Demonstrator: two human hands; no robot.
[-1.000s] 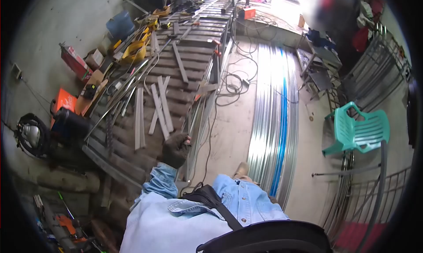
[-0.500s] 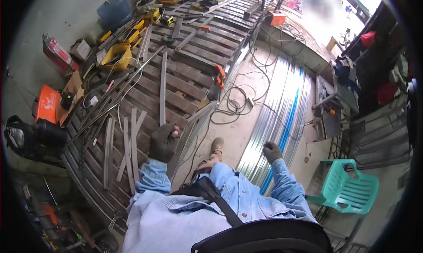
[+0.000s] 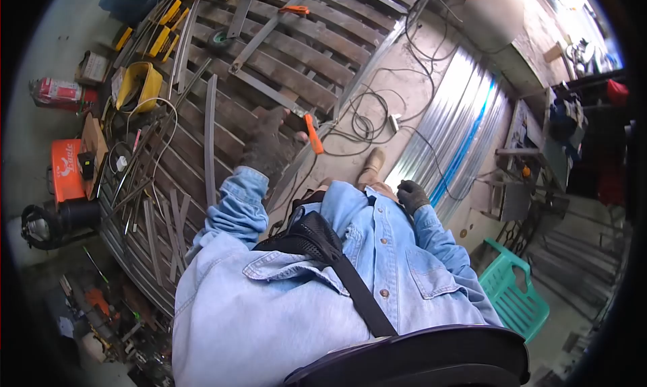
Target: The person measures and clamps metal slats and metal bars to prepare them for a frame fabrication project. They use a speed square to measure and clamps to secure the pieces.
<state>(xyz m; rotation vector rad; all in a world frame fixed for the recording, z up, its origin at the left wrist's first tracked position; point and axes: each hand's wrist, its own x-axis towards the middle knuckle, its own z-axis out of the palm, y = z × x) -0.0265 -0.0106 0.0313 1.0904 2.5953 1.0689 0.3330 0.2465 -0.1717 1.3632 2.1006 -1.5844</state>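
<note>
Beside orange clamp (image 3: 313, 134), left hand (image 3: 271, 143)

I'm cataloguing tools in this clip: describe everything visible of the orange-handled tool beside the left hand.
The orange-handled tool sits at the edge of the slatted table, right beside the left hand. Its bright handle, probably plastic, slants in the picture, with its lower end appearing to jut past the edge. Dark and grey parts, seemingly metal, show near its upper end. Its exact type, and whether the hand touches it, cannot be told.
</note>
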